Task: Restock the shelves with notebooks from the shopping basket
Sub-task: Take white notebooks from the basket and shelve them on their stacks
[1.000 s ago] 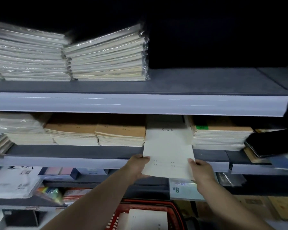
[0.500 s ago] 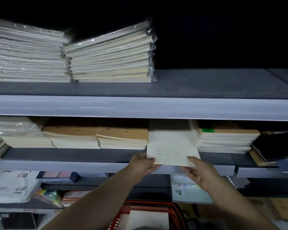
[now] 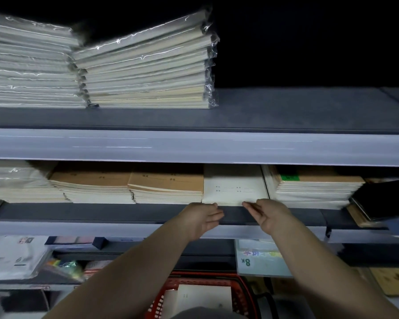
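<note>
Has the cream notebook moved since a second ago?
Yes. The cream notebook has slid back into the middle shelf: its front edge, earlier overhanging the shelf lip, now lines up with the brown notebook stack beside it.

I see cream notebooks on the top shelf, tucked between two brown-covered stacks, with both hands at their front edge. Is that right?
Not quite: the head view shows the cream notebooks on the middle shelf, beneath the top shelf. The rest holds: brown-covered stacks flank them, and the left hand and right hand are at their front edge.

A pale pack (image 3: 260, 261) marked 8K sits lower right.
</note>
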`<act>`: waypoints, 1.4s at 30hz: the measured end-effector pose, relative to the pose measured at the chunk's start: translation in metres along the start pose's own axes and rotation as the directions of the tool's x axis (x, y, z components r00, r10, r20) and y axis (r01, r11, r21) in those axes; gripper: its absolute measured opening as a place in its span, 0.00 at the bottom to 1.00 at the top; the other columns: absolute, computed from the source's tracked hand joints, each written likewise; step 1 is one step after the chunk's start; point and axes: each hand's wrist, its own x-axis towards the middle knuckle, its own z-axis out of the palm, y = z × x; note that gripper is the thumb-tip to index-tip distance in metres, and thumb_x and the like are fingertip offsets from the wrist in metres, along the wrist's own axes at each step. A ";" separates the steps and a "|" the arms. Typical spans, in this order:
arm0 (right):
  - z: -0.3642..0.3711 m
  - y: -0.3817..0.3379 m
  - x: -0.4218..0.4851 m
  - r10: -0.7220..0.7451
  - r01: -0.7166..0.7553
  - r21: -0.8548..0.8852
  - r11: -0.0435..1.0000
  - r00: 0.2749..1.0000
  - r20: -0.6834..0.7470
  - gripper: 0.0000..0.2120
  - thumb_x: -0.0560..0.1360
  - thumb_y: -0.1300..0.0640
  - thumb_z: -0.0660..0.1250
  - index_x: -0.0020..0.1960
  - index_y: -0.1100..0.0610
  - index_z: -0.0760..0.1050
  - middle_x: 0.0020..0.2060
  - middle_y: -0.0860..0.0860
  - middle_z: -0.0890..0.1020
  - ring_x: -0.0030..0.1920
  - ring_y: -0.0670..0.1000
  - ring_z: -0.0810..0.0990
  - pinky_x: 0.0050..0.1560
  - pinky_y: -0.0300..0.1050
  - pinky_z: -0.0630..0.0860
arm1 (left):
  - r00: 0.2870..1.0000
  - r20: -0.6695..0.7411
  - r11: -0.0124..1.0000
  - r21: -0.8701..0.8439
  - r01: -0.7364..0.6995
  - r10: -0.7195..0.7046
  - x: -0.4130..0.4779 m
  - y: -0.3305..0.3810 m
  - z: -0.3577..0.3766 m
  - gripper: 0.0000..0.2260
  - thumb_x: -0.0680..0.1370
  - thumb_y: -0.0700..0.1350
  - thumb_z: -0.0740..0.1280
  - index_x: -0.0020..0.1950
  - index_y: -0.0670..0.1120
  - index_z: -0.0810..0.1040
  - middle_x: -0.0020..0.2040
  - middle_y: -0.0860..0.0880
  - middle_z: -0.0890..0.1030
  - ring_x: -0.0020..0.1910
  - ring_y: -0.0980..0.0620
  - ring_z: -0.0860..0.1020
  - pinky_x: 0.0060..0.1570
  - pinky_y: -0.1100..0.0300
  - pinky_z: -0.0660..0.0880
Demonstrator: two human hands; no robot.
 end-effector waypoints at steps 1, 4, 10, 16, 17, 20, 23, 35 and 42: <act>0.001 -0.001 0.002 0.003 -0.003 -0.005 1.000 1.000 -0.002 0.10 0.79 0.70 0.59 0.60 0.69 0.70 0.56 0.66 0.78 0.52 0.62 0.81 0.47 0.48 0.79 | 1.000 0.003 1.000 -0.024 -0.001 0.001 0.001 0.001 0.000 0.18 0.81 0.37 0.63 0.69 0.32 0.66 0.66 0.36 0.74 0.65 0.43 0.75 0.61 0.53 0.72; 0.004 -0.003 0.005 0.009 -0.009 -0.003 1.000 1.000 -0.021 0.12 0.79 0.70 0.58 0.63 0.69 0.69 0.57 0.66 0.77 0.54 0.62 0.80 0.45 0.50 0.79 | 1.000 0.015 0.996 -0.090 0.003 -0.002 0.006 0.007 -0.001 0.18 0.82 0.36 0.60 0.71 0.33 0.64 0.68 0.36 0.72 0.67 0.42 0.73 0.61 0.52 0.71; 0.005 -0.001 0.009 0.018 -0.016 0.051 0.999 0.999 -0.033 0.08 0.79 0.68 0.60 0.58 0.68 0.70 0.59 0.65 0.77 0.55 0.62 0.80 0.50 0.49 0.80 | 1.000 0.008 0.982 -0.188 0.018 -0.017 0.011 0.013 -0.002 0.18 0.83 0.37 0.57 0.72 0.35 0.63 0.65 0.36 0.73 0.62 0.42 0.74 0.59 0.51 0.72; 0.006 0.003 0.000 0.022 -0.021 0.072 0.997 1.000 -0.013 0.14 0.82 0.60 0.59 0.62 0.69 0.69 0.59 0.65 0.77 0.58 0.61 0.79 0.50 0.49 0.78 | 0.999 0.018 0.981 -0.191 0.034 -0.032 0.006 0.012 -0.001 0.22 0.84 0.43 0.57 0.75 0.36 0.60 0.70 0.36 0.70 0.68 0.42 0.72 0.62 0.50 0.70; 0.005 0.003 -0.002 0.024 -0.023 0.074 0.997 1.000 -0.008 0.15 0.82 0.59 0.58 0.63 0.70 0.68 0.60 0.65 0.77 0.59 0.61 0.79 0.53 0.49 0.78 | 0.999 0.029 0.982 -0.188 0.034 -0.029 0.004 0.011 0.000 0.23 0.83 0.45 0.58 0.76 0.37 0.60 0.71 0.37 0.70 0.68 0.42 0.72 0.63 0.50 0.69; 0.005 0.003 -0.006 0.024 -0.026 0.079 0.997 0.999 0.029 0.18 0.82 0.57 0.58 0.65 0.70 0.67 0.62 0.66 0.74 0.62 0.61 0.76 0.63 0.51 0.74 | 0.997 0.072 0.987 -0.161 0.028 -0.017 -0.003 0.009 0.003 0.28 0.83 0.50 0.59 0.77 0.37 0.55 0.72 0.39 0.69 0.70 0.45 0.70 0.66 0.51 0.67; 0.006 0.004 -0.015 0.023 -0.026 0.025 0.999 0.994 0.107 0.25 0.83 0.51 0.57 0.70 0.69 0.63 0.66 0.65 0.71 0.67 0.60 0.72 0.68 0.52 0.68 | 0.993 0.115 0.988 -0.157 0.007 0.012 -0.012 0.010 0.007 0.33 0.82 0.54 0.59 0.78 0.37 0.50 0.75 0.41 0.65 0.73 0.46 0.67 0.69 0.51 0.64; 0.000 0.017 -0.052 -0.048 0.081 -0.094 0.992 0.950 0.309 0.32 0.80 0.37 0.53 0.75 0.59 0.61 0.70 0.60 0.70 0.72 0.58 0.66 0.72 0.57 0.59 | 0.986 0.123 0.982 -0.165 -0.092 0.113 -0.056 -0.007 0.013 0.32 0.81 0.60 0.57 0.80 0.46 0.53 0.77 0.45 0.62 0.76 0.48 0.61 0.72 0.47 0.58; -0.016 0.046 -0.066 -0.007 0.075 -0.167 0.983 0.926 0.376 0.34 0.80 0.37 0.51 0.76 0.60 0.58 0.71 0.59 0.69 0.72 0.58 0.66 0.72 0.57 0.59 | 0.984 0.117 0.977 -0.182 -0.115 0.137 -0.073 -0.039 0.005 0.33 0.80 0.63 0.56 0.79 0.48 0.55 0.77 0.47 0.64 0.75 0.49 0.61 0.70 0.47 0.59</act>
